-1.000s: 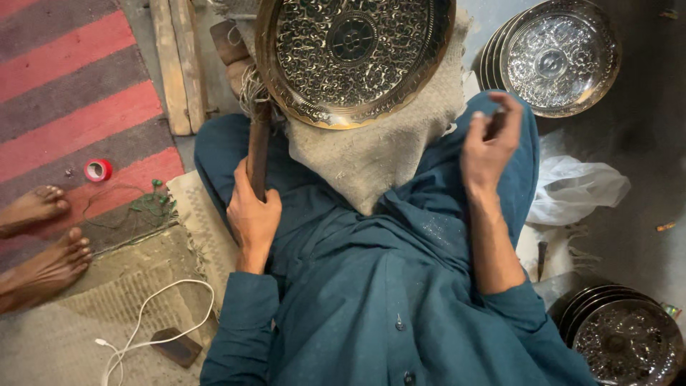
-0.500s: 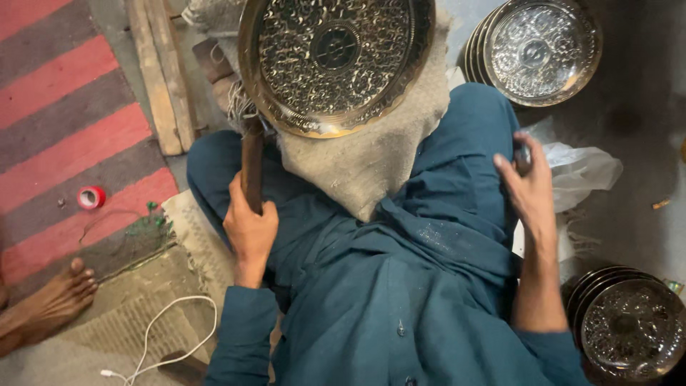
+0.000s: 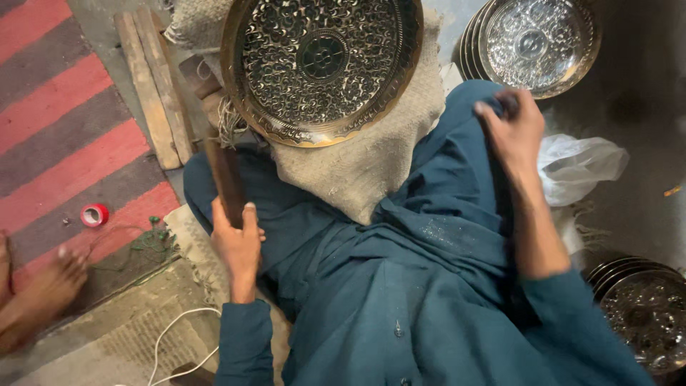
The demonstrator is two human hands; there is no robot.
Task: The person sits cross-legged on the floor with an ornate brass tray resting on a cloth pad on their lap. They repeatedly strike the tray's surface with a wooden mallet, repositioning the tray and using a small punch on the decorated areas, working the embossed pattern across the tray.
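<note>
A large engraved brass tray (image 3: 321, 68) rests on burlap cloth (image 3: 364, 168) draped over my lap. My left hand (image 3: 236, 246) grips a dark wooden stick-like handle (image 3: 223, 179) that stands upright beside my left knee, its top end near the tray's rim. My right hand (image 3: 516, 132) rests on my right knee with fingers curled around a small dark object that is mostly hidden. I wear teal clothes (image 3: 421, 286).
A stack of engraved trays (image 3: 536, 43) lies at the upper right, more trays (image 3: 639, 307) at the lower right. A white plastic bag (image 3: 579, 164), wooden planks (image 3: 153, 86), a red tape roll (image 3: 93, 214), a white cable (image 3: 179, 343), another person's foot (image 3: 39, 297) on a striped rug (image 3: 64, 129).
My right hand moved from above my lap out to the right knee. The view shifted slightly; my left hand keeps its hold on the wooden handle.
</note>
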